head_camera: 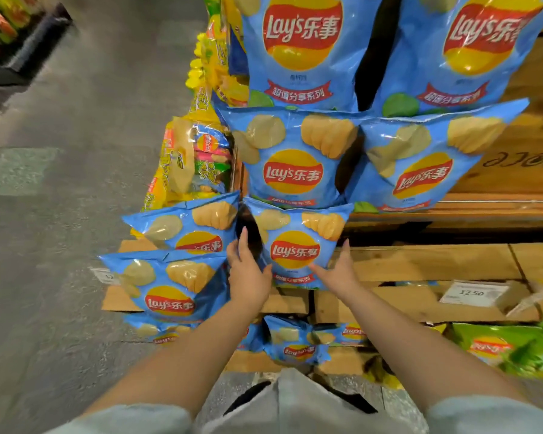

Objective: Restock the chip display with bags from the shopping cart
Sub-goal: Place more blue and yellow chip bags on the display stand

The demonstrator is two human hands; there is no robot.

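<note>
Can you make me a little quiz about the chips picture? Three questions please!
1. What colour is the chip bag between the two hands?
2. True or false: the left hand and right hand both touch that bag.
3. What lies to the right on the cardboard boxes: A) a price tag, B) a bottle, C) a shoe?

Key: 1. blue; 2. true; 3. A

2 bare forearms, left hand [248, 274], right hand [340, 272], short pale grey-blue sleeves [496, 415], light grey top
</note>
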